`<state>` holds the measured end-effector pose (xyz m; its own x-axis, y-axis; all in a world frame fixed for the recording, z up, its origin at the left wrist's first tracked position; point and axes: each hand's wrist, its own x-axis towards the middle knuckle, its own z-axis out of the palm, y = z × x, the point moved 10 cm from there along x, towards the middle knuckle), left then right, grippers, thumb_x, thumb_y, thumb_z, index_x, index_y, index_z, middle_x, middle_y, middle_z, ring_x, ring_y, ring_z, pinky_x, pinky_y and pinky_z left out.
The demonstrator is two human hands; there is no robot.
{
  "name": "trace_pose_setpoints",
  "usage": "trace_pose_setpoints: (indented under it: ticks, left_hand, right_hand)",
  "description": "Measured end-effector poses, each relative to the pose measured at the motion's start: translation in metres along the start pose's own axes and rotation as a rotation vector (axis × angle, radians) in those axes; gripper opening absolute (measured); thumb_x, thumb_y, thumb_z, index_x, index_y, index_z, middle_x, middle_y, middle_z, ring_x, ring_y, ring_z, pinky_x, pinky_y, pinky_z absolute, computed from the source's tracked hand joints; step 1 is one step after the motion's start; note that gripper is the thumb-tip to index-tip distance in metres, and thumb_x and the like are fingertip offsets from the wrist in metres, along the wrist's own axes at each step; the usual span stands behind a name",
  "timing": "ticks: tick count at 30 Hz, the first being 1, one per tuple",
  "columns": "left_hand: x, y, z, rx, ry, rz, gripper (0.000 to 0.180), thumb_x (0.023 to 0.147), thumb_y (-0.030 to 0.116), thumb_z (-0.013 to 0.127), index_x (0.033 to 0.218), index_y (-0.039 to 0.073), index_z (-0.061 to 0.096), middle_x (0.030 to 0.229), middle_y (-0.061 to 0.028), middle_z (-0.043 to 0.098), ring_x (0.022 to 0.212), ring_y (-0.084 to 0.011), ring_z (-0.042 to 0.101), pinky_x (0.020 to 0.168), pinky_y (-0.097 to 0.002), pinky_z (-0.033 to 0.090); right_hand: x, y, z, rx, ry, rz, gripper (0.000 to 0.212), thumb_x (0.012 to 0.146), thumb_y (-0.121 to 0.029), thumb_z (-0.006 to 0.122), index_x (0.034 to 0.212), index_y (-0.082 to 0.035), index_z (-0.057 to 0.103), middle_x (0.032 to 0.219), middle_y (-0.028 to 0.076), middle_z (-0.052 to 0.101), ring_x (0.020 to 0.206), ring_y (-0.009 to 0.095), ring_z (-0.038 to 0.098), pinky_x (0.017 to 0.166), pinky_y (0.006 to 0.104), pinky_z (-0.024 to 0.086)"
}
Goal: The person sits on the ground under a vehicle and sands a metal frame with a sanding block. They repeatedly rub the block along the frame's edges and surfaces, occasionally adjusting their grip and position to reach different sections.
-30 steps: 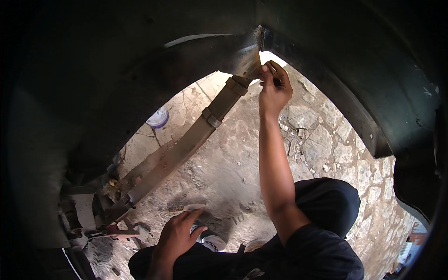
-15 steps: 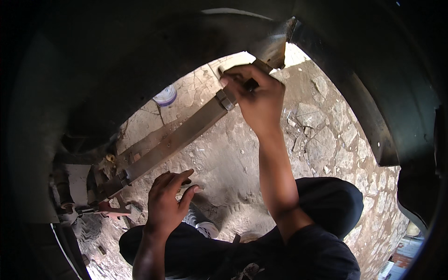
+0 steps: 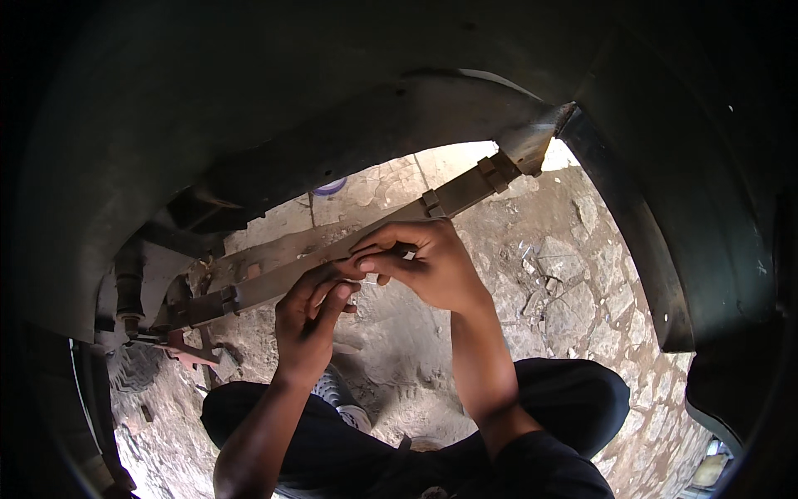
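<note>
My left hand [image 3: 309,320] and my right hand [image 3: 434,264] meet in front of me, fingertips touching. The right thumb and fingers are pinched together at the tips of the left fingers. The left fingers are curled, with the thumb close to them. Anything held between them is too small or hidden to make out. Just behind the hands a long steel leaf spring [image 3: 470,191] slants up to the right under a vehicle. One metal clip [image 3: 431,204] wraps it just beyond my right hand, another clip [image 3: 492,173] sits near its far end, and a third clip [image 3: 229,299] is at the left.
A dark wheel-arch body panel [image 3: 274,125] curves overhead, its edge [image 3: 632,216] dropping at the right. At left stand a shock absorber [image 3: 129,291] and a reddish metal piece [image 3: 189,351]. Beyond the spring lies a purple-rimmed container [image 3: 330,188]. Stony ground [image 3: 569,320] lies below.
My right hand has left the spring's far end and come down to my left hand, which has risen slightly. The clips it covered now show. The view has shifted, lowering the spring in it.
</note>
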<state>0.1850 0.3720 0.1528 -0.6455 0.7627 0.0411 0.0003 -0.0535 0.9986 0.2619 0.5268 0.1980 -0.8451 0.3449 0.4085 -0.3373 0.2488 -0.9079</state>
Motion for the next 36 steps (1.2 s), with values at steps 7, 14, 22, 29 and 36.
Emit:
trace_pose_setpoints:
  ticks: [7,14,22,29,36]
  left_hand:
    - [0.001,-0.019,-0.005,-0.123,-0.036,-0.005,0.027,0.101,0.003,0.075,0.126,0.001,0.066,0.118,-0.0101,0.075,0.109,-0.0151,0.072,0.088,-0.0296,0.062]
    - [0.007,-0.011,-0.015,-0.138,0.025,-0.020,0.034,0.103,0.009,0.074,0.133,0.000,0.064,0.118,-0.0104,0.075,0.103,-0.0169,0.074,0.085,-0.0315,0.063]
    - [0.002,-0.009,-0.025,0.050,0.151,0.035,0.031,0.104,0.004,0.071,0.133,-0.004,0.064,0.114,-0.0115,0.076,0.101,-0.0154,0.076,0.084,-0.0294,0.065]
    - [0.003,-0.003,-0.021,0.131,0.101,0.080,0.031,0.103,0.002,0.071,0.133,-0.005,0.068,0.113,-0.0114,0.076,0.097,-0.0157,0.076,0.084,-0.0287,0.064]
    - [0.006,-0.003,-0.022,-0.102,-0.063,0.060,0.028,0.104,0.005,0.069,0.130,-0.005,0.070,0.115,-0.0142,0.075,0.100,-0.0212,0.077,0.085,-0.0324,0.066]
  right_hand:
    - [-0.005,0.034,-0.006,0.012,0.050,0.109,0.019,0.091,-0.002,0.085,0.105,0.004,0.073,0.098,0.010,0.080,0.082,0.012,0.075,0.067,0.0258,0.060]
    - [-0.002,0.035,0.020,0.179,0.012,0.213,0.023,0.091,-0.003,0.084,0.110,0.004,0.071,0.100,0.010,0.082,0.088,0.012,0.076,0.076,0.0272,0.060]
    - [0.001,0.030,0.026,0.065,-0.090,0.118,0.025,0.094,-0.004,0.082,0.114,0.005,0.071,0.106,0.011,0.081,0.093,0.015,0.078,0.080,0.0292,0.062]
    - [-0.003,0.048,0.021,0.122,-0.096,0.145,0.024,0.095,-0.006,0.081,0.115,0.003,0.073,0.102,0.011,0.081,0.092,0.014,0.077,0.079,0.0271,0.062]
    - [-0.007,0.045,0.028,0.357,-0.191,0.140,0.014,0.092,0.000,0.082,0.105,0.003,0.077,0.097,0.011,0.078,0.083,0.014,0.076,0.067,0.0247,0.060]
